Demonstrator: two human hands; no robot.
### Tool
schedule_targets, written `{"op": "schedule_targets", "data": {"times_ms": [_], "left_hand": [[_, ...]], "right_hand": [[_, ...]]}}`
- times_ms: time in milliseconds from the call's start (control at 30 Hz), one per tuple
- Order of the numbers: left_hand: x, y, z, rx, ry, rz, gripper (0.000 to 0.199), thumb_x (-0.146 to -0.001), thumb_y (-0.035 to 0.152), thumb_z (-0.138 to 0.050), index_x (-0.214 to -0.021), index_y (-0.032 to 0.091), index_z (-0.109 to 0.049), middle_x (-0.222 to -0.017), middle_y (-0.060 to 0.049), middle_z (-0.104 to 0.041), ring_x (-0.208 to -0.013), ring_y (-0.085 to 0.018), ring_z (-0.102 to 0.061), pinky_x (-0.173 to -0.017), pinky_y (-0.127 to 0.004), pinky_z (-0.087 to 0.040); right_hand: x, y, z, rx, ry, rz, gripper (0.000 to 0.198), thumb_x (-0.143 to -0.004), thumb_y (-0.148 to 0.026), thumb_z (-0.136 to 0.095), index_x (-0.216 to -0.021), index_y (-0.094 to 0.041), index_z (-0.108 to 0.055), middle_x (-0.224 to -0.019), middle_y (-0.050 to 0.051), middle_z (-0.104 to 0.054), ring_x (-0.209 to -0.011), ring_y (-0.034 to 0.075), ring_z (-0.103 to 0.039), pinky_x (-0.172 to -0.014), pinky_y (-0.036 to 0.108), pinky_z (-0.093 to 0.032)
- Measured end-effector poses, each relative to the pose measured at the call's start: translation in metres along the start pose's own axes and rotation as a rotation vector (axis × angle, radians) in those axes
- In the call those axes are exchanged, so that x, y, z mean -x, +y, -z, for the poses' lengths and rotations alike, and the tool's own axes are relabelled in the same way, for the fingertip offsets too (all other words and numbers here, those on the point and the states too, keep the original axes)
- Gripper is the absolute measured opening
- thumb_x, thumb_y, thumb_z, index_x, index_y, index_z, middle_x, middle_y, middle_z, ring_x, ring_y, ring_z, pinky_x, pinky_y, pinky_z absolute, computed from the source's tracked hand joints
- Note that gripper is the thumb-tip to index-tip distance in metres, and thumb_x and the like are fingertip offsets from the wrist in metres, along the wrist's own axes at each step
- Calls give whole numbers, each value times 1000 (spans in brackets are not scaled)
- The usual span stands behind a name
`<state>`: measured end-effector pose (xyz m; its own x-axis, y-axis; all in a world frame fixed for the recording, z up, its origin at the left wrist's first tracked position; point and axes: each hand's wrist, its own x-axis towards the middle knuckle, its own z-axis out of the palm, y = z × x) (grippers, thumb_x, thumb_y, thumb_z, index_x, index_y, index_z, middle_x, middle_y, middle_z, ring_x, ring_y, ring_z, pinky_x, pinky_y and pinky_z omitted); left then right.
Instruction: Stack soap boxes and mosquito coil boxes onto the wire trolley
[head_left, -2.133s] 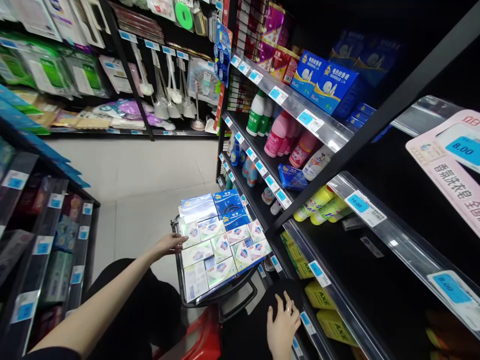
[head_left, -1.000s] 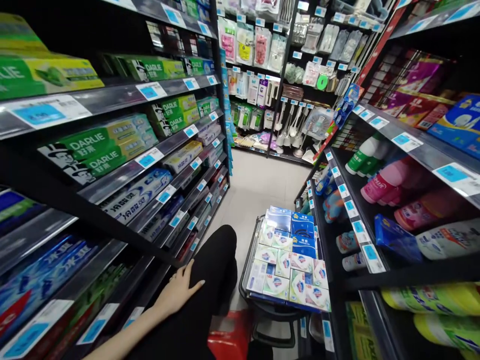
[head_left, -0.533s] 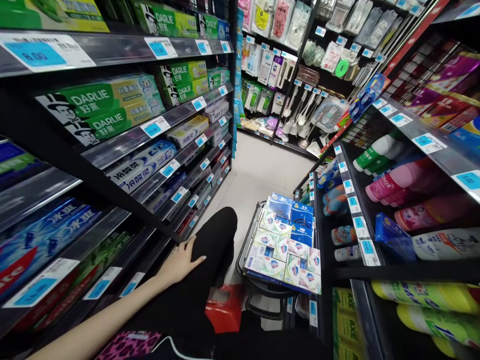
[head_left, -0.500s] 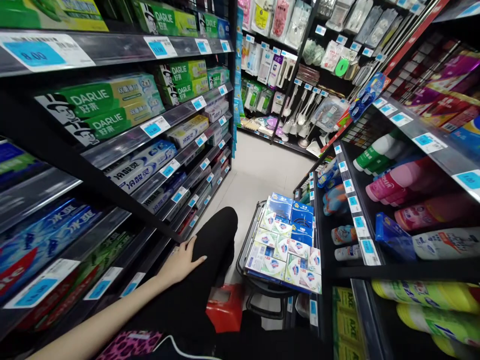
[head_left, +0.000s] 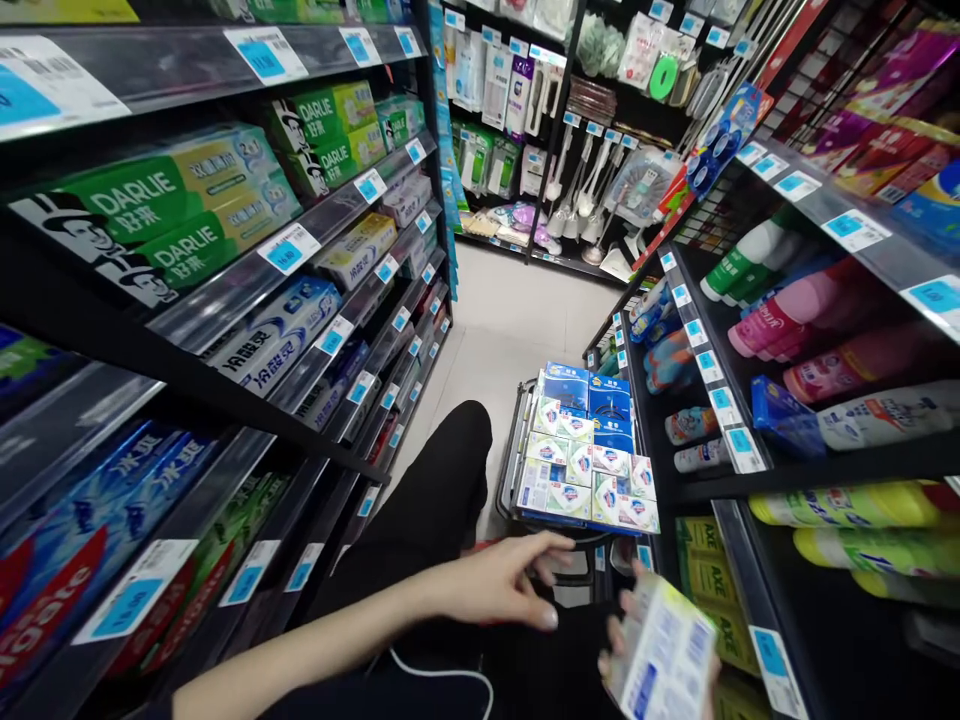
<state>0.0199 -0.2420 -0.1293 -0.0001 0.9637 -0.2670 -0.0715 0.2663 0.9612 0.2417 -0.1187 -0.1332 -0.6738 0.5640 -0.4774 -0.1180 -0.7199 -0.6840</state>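
Observation:
My left hand [head_left: 501,580] reaches forward over my black-trousered lap, fingers spread, holding nothing, just short of the cart [head_left: 517,470]. Low at the bottom right, my right hand [head_left: 626,630] grips a white boxed pack with blue print [head_left: 664,660], tilted toward me. The cart stands in the aisle ahead and carries a flat stack of white, green and blue soap packs [head_left: 589,470].
Dark shelves line both sides. The left shelves hold green Darlie toothpaste boxes [head_left: 172,205] and blue ones lower down. The right shelves hold pink and green bottles [head_left: 780,315], yellow bottles [head_left: 847,505] and yellow AXE packs [head_left: 709,580]. Pale floor [head_left: 502,320] runs to hanging goods at the back.
My left hand lifted off my knee and reached forward toward the cart. My right hand came into view at the bottom right holding a white boxed pack.

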Motion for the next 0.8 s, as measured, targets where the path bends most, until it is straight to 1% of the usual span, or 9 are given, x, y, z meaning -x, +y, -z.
{"op": "schedule_targets", "data": {"times_ms": [100,167,233,333,433,500,600,700,800], "left_hand": [[7,13,-12,-105,55,-121,113,-55,48,-82,-148,24,-23,-150,-14,-30,-131,-31,-38,-105,-45,-39],[9,14,-13,-213,113,-154,121,-52,49,-84,-149,21,-18,-153,-16,-22,-139,-34,-24,-114,-49,-25],[12,12,-11,-307,165,-155,122,-51,48,-84,-149,20,-18,-154,-15,-20,-141,-34,-17,-117,-49,-17],[17,12,-8,-360,232,-158,116,-52,45,-83,-147,21,-21,-149,-14,-26,-138,-33,-26,-115,-46,-24],[23,10,-8,-372,241,-104,113,-52,41,-81,-146,21,-22,-145,-13,-30,-134,-32,-33,-112,-45,-32],[26,6,-9,-358,213,-53,114,-52,40,-79,-147,21,-20,-145,-14,-29,-134,-34,-32,-112,-46,-31],[28,-5,-13,-305,162,-29,121,-49,39,-80,-148,20,-13,-147,-15,-24,-134,-36,-32,-111,-47,-32],[26,-19,-15,-254,145,-93,126,-46,38,-81,-147,20,-9,-143,-17,-27,-131,-36,-37,-107,-45,-37],[21,-29,-14,-242,190,-204,122,-47,40,-82,-144,20,-10,-140,-18,-30,-128,-34,-40,-106,-45,-38]], "right_hand": [[-25,26,-30,-165,-57,-135,66,-66,-76,-61,-117,-34,-61,-90,5,-67,-56,16,-52,-43,29,-43],[-35,36,-46,-144,-95,-173,59,-68,-73,-61,-109,-31,-66,-89,6,-68,-55,16,-52,-42,28,-42],[-39,42,-59,-92,-128,-208,56,-67,-72,-61,-100,-28,-70,-91,7,-69,-57,18,-54,-47,34,-47],[-39,44,-68,-19,-119,-230,54,-70,-71,-57,-92,-24,-73,-91,9,-69,-63,24,-60,-59,45,-53],[-36,44,-66,13,-53,-204,46,-75,-63,-57,-93,-23,-72,-89,7,-71,-84,29,-65,-77,49,-53],[-32,45,-62,50,-46,-217,46,-77,-60,-56,-99,-22,-71,-96,8,-71,-99,31,-63,-85,48,-51],[-23,49,-59,162,-54,-208,58,-79,-62,-56,-123,-24,-60,-113,9,-67,-106,30,-61,-89,47,-49],[-17,53,-60,270,-6,-86,72,-76,-57,-66,-139,-29,-42,-121,7,-63,-112,28,-58,-94,43,-46],[-18,53,-61,348,-9,-34,76,-69,-53,-74,-135,-26,-47,-119,7,-64,-113,29,-57,-96,41,-45]]}}
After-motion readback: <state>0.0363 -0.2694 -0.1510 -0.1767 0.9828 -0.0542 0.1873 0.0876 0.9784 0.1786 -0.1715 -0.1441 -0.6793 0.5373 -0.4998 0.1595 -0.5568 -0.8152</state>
